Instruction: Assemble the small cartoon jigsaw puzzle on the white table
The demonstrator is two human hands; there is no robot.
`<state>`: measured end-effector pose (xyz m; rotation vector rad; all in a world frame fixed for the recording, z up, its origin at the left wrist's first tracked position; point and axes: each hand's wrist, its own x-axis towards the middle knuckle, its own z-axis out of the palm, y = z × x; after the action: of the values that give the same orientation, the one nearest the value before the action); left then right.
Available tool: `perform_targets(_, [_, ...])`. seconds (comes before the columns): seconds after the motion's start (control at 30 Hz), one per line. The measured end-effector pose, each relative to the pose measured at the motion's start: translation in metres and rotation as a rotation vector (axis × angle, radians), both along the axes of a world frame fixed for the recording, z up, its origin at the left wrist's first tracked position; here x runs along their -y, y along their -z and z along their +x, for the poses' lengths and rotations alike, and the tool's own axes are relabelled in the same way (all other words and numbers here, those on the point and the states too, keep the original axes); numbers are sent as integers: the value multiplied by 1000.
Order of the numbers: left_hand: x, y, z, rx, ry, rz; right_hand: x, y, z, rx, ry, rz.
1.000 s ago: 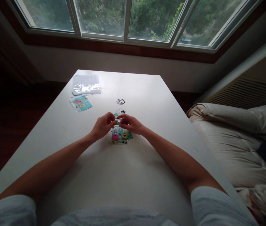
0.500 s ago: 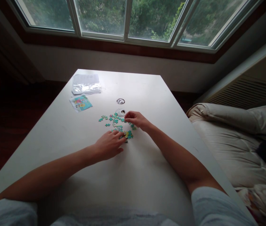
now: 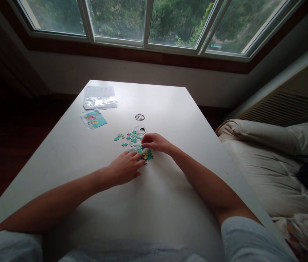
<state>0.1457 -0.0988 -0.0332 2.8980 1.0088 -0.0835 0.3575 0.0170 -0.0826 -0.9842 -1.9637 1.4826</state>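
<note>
Small teal jigsaw puzzle pieces (image 3: 134, 139) lie loose in the middle of the white table. Closer to me is a cluster of pieces with a yellow figure (image 3: 145, 155), and some of these look joined. My left hand (image 3: 126, 167) rests palm down at the left of this cluster, its fingers stretched out and touching the edge. Above the far side of the pieces, my right hand (image 3: 155, 142) pinches thumb and fingers together on what seems to be a puzzle piece, mostly hidden by the fingertips. Several pieces under both hands are covered.
A picture card (image 3: 94, 119) in teal and pink lies to the left, with a clear plastic packet (image 3: 100, 97) behind it. Two round stickers or marks (image 3: 139, 117) sit beyond the pieces on the table (image 3: 154, 211). A cream padded seat (image 3: 263, 171) stands at the right.
My right hand has come slightly toward me and left, from the loose pieces to the cluster's far edge. My left hand has shifted very slightly left, with the cluster.
</note>
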Motion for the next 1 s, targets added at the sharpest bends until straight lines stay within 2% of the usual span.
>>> perform_targets(0.2, [0,-3,-2,13,5,-25,6,-6,-2,157,-18,199])
perform_targets(0.47, [-1,-5,-2,8,16,-30,9,-6,-3,198,-18,225])
perform_targets(0.83, [-2,-2,-1,28,16,-46,11,-3,-6,256,-1,386])
perform_targets(1.0, [-2,-6,1,-3,13,-46,12,-2,-8,303,5,500])
